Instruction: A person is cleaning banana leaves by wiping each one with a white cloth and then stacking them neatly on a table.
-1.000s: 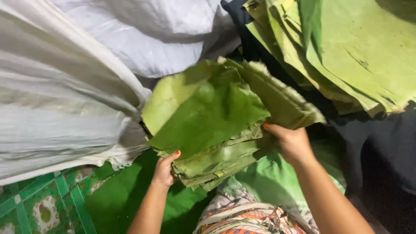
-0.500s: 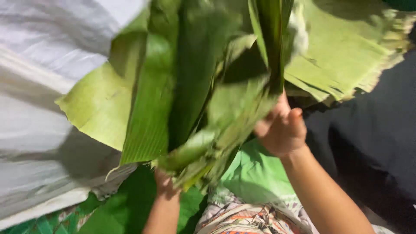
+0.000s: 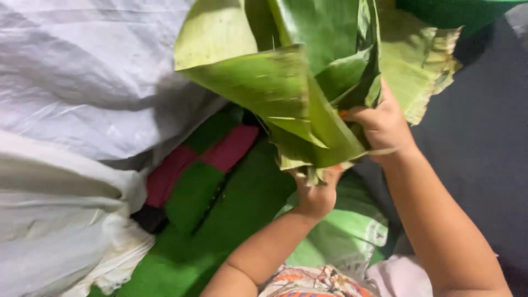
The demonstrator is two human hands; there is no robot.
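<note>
A thick bundle of large green banana leaves (image 3: 286,82) is held up in front of me, its folded ends pointing down. My left hand (image 3: 314,193) grips the bundle's lower end from below. My right hand (image 3: 381,125) clasps the bundle's right side, fingers wrapped over the folded leaves. A paler, ragged-edged leaf (image 3: 421,66) fans out behind my right hand.
White woven sacks (image 3: 82,93) fill the left side. A green and pink mat (image 3: 220,181) lies below. A green leaf (image 3: 341,236) rests on my lap over patterned cloth (image 3: 308,283). Dark fabric (image 3: 484,143) covers the right.
Both hands have lifted the leaf bundle up and closer to the camera, turning it more upright. The pink and green mat beneath has come into view.
</note>
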